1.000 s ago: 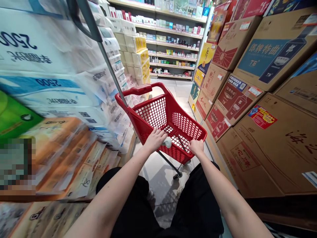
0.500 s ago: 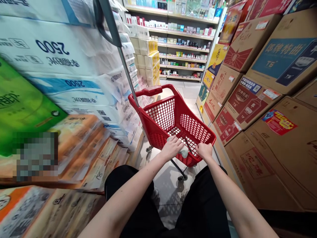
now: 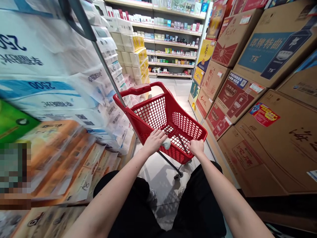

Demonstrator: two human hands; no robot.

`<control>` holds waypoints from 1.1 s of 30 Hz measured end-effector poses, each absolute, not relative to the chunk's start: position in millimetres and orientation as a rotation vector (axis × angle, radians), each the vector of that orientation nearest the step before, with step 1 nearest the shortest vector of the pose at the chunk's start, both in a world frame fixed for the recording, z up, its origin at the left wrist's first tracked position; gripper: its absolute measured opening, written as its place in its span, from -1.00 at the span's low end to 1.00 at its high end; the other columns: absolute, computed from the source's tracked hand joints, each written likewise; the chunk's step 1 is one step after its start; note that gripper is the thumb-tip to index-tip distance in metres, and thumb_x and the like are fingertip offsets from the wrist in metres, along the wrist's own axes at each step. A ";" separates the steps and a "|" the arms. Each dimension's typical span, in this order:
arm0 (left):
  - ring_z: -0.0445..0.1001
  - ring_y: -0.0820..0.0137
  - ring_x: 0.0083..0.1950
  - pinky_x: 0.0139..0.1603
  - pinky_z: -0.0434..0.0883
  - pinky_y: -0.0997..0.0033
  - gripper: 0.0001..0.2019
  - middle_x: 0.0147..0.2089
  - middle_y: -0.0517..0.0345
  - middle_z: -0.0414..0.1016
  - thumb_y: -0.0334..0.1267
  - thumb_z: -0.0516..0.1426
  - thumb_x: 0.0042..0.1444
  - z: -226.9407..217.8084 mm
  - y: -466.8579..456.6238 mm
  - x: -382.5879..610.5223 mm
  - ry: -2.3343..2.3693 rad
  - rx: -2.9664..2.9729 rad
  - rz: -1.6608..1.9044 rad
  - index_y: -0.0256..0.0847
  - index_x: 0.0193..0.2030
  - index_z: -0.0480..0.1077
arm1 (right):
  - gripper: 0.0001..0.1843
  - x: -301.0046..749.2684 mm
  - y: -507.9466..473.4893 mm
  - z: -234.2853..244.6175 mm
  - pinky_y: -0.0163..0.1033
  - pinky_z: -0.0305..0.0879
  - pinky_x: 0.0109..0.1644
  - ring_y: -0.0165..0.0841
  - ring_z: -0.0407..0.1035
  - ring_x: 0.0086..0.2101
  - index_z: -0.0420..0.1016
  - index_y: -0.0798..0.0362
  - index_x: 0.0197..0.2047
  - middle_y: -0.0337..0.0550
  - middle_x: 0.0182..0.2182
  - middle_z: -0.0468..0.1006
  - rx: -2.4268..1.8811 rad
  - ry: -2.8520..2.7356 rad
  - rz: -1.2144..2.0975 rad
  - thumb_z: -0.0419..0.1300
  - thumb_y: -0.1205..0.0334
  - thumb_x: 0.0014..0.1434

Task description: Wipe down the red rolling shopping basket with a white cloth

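A red plastic shopping cart (image 3: pixel 129 115) with lattice walls stands at an angle before my knees, and no goods show in its basket. My left hand (image 3: pixel 155 142) lies over the near left rim with its fingers bent across the edge. Under its thumb side bulges a pale, crumpled cloth (image 3: pixel 167 143), pressed against the rim; most of it is hidden. My right hand (image 3: pixel 197 147) is closed round the rim at the near right corner. The cart's push handle (image 3: pixel 136 90) is at the far left end.
White-wrapped tissue packs (image 3: pixel 56 96) are stacked close on the left, above orange packs (image 3: pixel 59 155). Cardboard cartons (image 3: pixel 262 56) form a wall on the right. A narrow tiled aisle (image 3: pixel 170 89) leads to shelves (image 3: pixel 170 43) of small boxes and bottles.
The view has turned a little to the right, so the cart, cartons and tissue packs sit further left. Both hands stay at about the same places on the rim.
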State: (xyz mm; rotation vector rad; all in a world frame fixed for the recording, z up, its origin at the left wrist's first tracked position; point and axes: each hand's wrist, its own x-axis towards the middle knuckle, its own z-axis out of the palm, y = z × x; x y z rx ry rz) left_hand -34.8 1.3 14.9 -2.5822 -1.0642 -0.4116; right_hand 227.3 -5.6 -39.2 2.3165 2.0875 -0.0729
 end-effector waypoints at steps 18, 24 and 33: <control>0.32 0.33 -0.14 -0.12 0.14 0.31 -0.88 -0.22 0.14 0.43 -0.21 0.12 0.13 25.0 29.6 -24.6 -0.917 -2.799 -0.153 -0.14 -0.21 0.35 | -0.61 236.7 -3.4 -38.2 -0.13 -0.04 -0.09 -0.22 0.44 -0.29 0.58 0.15 -0.30 0.09 -0.38 0.59 2.345 2.112 -0.068 -0.05 0.17 0.22; 0.31 0.33 -0.12 -0.09 0.13 0.30 -0.89 -0.20 0.14 0.43 -0.26 0.11 0.13 24.2 23.8 -21.5 -0.956 -2.811 -0.192 -0.12 -0.18 0.35 | -0.61 239.7 -4.0 -38.3 -0.12 -0.04 -0.08 -0.24 0.44 -0.32 0.57 0.13 -0.35 0.05 -0.40 0.59 2.332 2.122 -0.091 -0.05 0.17 0.23; 0.32 0.34 -0.06 -0.02 0.13 0.31 -0.70 -0.12 0.14 0.46 -0.39 0.09 0.07 21.3 16.2 -23.2 -0.966 -2.861 -0.300 -0.04 -0.05 0.37 | -0.60 239.8 -4.7 -35.5 -0.13 -0.05 -0.06 -0.23 0.43 -0.24 0.57 0.12 -0.27 0.07 -0.34 0.59 2.339 2.098 -0.111 -0.07 0.16 0.24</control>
